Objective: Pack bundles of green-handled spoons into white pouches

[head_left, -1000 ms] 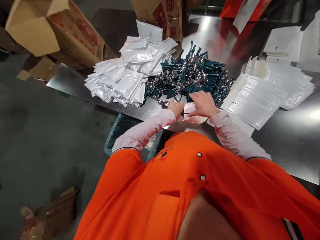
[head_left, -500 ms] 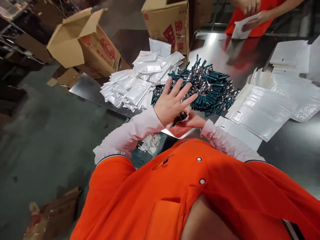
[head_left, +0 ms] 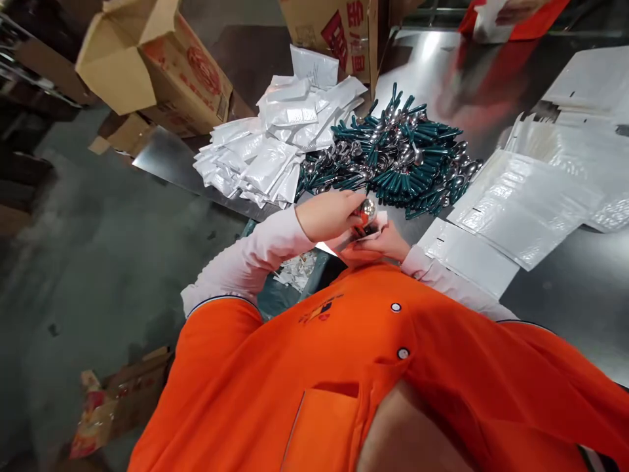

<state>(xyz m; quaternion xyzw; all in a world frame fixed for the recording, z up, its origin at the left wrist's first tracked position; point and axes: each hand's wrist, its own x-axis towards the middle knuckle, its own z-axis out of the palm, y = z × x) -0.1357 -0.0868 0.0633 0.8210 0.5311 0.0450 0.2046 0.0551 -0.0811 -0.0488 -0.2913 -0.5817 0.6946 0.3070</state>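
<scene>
My left hand [head_left: 328, 215] is closed around a small bunch of spoons [head_left: 367, 210], with a shiny metal bowl pointing up past the fingertips. My right hand [head_left: 388, 244] is closed at the lower part of the same bunch, close to my chest. A small white piece [head_left: 382, 220] sticks up between the right hand and the spoons; its kind is not clear. Just beyond both hands lies a heap of spoons with dark green handles [head_left: 400, 167]. To its left is a pile of white padded mailers [head_left: 275, 154].
Flat white mailers [head_left: 521, 203] are stacked on the metal table [head_left: 555, 301] at right. Cardboard boxes [head_left: 191, 72] stand at the back. Below the table edge is a bin with white scraps [head_left: 297, 270]. Opposite, a person in a red garment [head_left: 533, 23] holds something white.
My left hand, spread open above the spoon heap before, has come down and closed on the bunch at my right hand. The view has shifted, and a metal spoon bowl now shows.
</scene>
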